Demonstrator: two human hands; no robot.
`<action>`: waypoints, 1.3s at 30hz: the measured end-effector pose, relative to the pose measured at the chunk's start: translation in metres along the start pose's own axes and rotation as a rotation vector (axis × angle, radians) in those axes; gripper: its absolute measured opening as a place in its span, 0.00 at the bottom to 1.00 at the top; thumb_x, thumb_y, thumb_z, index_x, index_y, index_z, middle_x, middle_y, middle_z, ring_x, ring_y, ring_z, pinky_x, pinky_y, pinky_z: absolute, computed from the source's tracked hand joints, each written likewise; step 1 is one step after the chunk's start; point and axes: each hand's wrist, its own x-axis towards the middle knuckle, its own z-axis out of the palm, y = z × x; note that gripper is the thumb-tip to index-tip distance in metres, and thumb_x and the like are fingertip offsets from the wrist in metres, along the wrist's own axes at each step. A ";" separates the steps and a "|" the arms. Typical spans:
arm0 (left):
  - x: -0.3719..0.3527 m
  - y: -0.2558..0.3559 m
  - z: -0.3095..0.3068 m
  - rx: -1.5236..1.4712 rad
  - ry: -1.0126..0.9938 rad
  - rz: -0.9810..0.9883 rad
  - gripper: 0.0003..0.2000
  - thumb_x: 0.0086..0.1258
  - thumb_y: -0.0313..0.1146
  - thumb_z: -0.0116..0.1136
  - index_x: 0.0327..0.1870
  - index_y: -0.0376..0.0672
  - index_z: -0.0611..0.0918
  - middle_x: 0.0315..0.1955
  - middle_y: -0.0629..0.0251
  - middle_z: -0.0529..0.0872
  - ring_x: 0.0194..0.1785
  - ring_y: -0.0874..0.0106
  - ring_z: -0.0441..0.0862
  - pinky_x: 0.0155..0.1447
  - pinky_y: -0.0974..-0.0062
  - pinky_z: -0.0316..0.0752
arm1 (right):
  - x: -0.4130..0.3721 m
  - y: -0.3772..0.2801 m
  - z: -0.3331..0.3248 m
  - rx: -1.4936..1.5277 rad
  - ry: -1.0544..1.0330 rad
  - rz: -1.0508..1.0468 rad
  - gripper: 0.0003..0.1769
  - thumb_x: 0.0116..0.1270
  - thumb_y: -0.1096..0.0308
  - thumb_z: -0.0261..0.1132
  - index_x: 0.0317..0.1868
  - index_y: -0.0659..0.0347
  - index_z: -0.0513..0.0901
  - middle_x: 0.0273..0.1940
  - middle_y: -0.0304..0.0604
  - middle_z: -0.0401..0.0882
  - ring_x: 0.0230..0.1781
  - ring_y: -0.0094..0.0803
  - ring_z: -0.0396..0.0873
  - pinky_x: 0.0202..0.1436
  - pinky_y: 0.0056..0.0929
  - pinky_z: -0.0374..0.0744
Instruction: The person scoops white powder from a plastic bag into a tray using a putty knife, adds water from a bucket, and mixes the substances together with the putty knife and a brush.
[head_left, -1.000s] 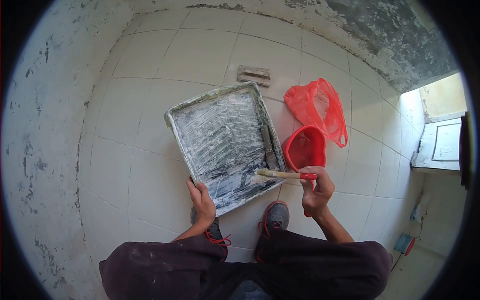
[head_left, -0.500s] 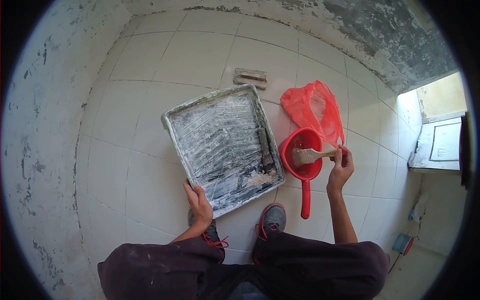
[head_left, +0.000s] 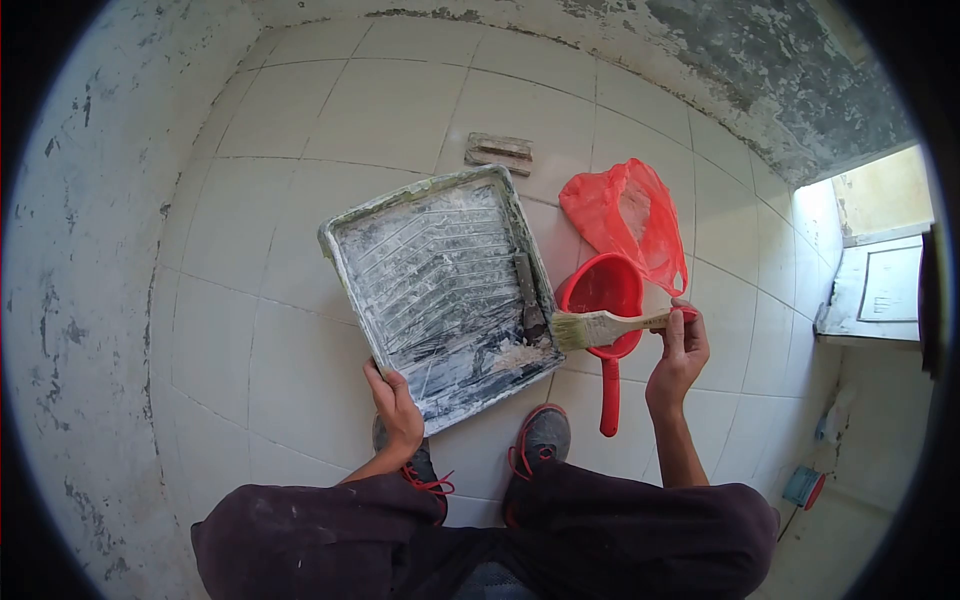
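My left hand [head_left: 398,410] grips the near left edge of a paint tray [head_left: 375,345], its ribbed surface crusted with white and grey residue. A dark-handled scraper [head_left: 528,290] lies in the tray along its right side, beside a small heap of pale powder [head_left: 522,354]. In my right hand [head_left: 680,355] is a paintbrush [head_left: 612,326], pinched by its wooden handle. Its bristles point left, over the tray's right edge, and the brush crosses above a red dipper [head_left: 610,395] that stands on the floor with its handle toward me.
A red plastic bag [head_left: 605,200] with pale powder lies behind the dipper. Beyond the tray sits a plastering float [head_left: 499,153] on the tiled floor [head_left: 300,215]. My shoes [head_left: 545,435] are close to the tray's near edge. Peeling walls [head_left: 80,300] border the floor.
The paintbrush has come up out of the dipper and moved left, so its bristles now reach the tray's right edge. My left hand keeps its hold on the tray.
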 end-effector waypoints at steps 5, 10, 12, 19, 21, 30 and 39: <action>0.000 0.001 0.000 0.032 -0.002 0.007 0.25 0.90 0.45 0.37 0.72 0.32 0.65 0.60 0.50 0.75 0.61 0.62 0.74 0.71 0.65 0.64 | -0.044 0.001 0.025 -0.189 -0.254 -0.267 0.08 0.74 0.79 0.67 0.50 0.69 0.84 0.43 0.46 0.86 0.45 0.32 0.85 0.54 0.29 0.80; 0.000 -0.001 -0.001 0.003 -0.011 0.007 0.24 0.90 0.44 0.37 0.72 0.32 0.65 0.59 0.50 0.75 0.60 0.62 0.74 0.70 0.65 0.64 | -0.052 0.004 0.026 -0.293 -0.316 -0.524 0.12 0.60 0.85 0.71 0.45 0.68 0.84 0.39 0.51 0.86 0.40 0.43 0.87 0.47 0.33 0.83; 0.001 0.001 -0.002 -0.015 -0.011 0.011 0.24 0.90 0.44 0.37 0.72 0.32 0.65 0.58 0.50 0.75 0.60 0.62 0.74 0.70 0.65 0.64 | -0.055 0.005 0.028 -0.287 -0.312 -0.521 0.11 0.61 0.84 0.71 0.45 0.69 0.84 0.39 0.51 0.86 0.40 0.43 0.87 0.47 0.33 0.83; 0.001 0.001 -0.001 0.032 -0.006 0.016 0.23 0.90 0.44 0.37 0.72 0.32 0.65 0.58 0.50 0.75 0.60 0.63 0.73 0.70 0.65 0.65 | -0.049 0.010 0.020 -0.175 -0.268 -0.308 0.07 0.74 0.79 0.66 0.50 0.69 0.83 0.44 0.48 0.86 0.45 0.34 0.86 0.52 0.31 0.82; 0.000 -0.001 -0.002 0.044 -0.006 0.017 0.24 0.90 0.44 0.37 0.72 0.32 0.65 0.59 0.50 0.75 0.59 0.63 0.73 0.70 0.65 0.65 | -0.042 0.003 0.022 -0.139 -0.218 -0.201 0.07 0.77 0.76 0.65 0.51 0.69 0.82 0.45 0.46 0.85 0.46 0.32 0.85 0.53 0.30 0.81; 0.003 -0.002 -0.003 0.031 -0.015 -0.006 0.25 0.90 0.47 0.37 0.71 0.31 0.66 0.58 0.49 0.75 0.59 0.62 0.74 0.69 0.64 0.65 | 0.032 0.016 -0.025 0.029 0.166 0.052 0.16 0.84 0.62 0.60 0.55 0.69 0.82 0.44 0.40 0.83 0.42 0.24 0.79 0.50 0.27 0.79; 0.008 -0.002 -0.005 0.066 -0.002 0.016 0.25 0.90 0.48 0.38 0.69 0.31 0.67 0.55 0.49 0.77 0.57 0.61 0.75 0.67 0.64 0.66 | 0.015 0.045 0.005 -0.222 -0.081 -0.076 0.09 0.80 0.70 0.65 0.52 0.66 0.84 0.44 0.40 0.86 0.45 0.24 0.83 0.53 0.27 0.81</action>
